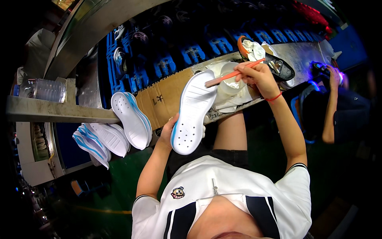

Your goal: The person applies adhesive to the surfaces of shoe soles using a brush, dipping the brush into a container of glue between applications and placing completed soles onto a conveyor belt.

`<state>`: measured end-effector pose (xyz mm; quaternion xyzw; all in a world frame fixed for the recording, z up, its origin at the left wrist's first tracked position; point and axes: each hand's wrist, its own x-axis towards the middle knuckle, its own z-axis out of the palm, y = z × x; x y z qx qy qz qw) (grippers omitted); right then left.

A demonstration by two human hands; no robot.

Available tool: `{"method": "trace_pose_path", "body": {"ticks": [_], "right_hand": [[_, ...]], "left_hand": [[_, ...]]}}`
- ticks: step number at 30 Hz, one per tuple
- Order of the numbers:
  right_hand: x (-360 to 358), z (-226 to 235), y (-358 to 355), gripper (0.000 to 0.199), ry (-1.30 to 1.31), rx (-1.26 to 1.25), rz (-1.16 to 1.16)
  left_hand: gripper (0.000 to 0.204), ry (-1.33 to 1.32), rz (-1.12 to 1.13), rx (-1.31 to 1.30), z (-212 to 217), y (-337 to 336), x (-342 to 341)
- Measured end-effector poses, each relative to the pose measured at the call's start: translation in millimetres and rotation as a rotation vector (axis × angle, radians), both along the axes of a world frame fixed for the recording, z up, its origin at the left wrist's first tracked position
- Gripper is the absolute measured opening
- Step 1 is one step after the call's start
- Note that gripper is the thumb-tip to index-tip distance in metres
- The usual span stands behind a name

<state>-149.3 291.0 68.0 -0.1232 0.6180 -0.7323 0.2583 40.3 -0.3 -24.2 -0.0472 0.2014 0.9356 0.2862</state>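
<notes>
My left hand (170, 129) is closed round the edge of a white shoe sole (191, 115) with a light-blue side, mostly hidden behind it. The sole's face, with small holes in its lower part, is turned up toward me. In my right hand (260, 79) is a brush (230, 75) with a red handle, gripped between thumb and fingers. Its bristle end lies over the upper right part of the sole; whether it touches the surface I cannot tell. Just under the brush stands a translucent bowl (230, 88) with a pale content.
Several more soles (131, 119) lean at the bench's left end. Brown cardboard (167, 93) covers part of the bench. An orange-and-black shoe piece (274, 65) with crumpled paper lies to the right. Behind runs a rack with blue holders (193, 52). Another person's arm (331, 103) is at the far right.
</notes>
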Motion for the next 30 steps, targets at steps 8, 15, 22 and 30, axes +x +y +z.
{"method": "trace_pose_path", "body": {"ticks": [8,15,22,30], "right_hand": [[16,29,-53,0.017,0.653,0.220,0.170],[-8,36,-53,0.016,0.910,0.243,0.265],[-15,21,-4,0.014,0.969,0.446,-0.041],[41,-4,-23,0.013,0.708,0.254,-0.080]], "left_hand": [[0.075,0.003,-0.097,0.244,23,6,-2],[0.088,-0.013,-0.082,0.209,30,12,-7],[0.081,0.039,0.014,0.093,36,20,-7],[0.079,0.074,0.319,-0.392,14,18,-25]]}}
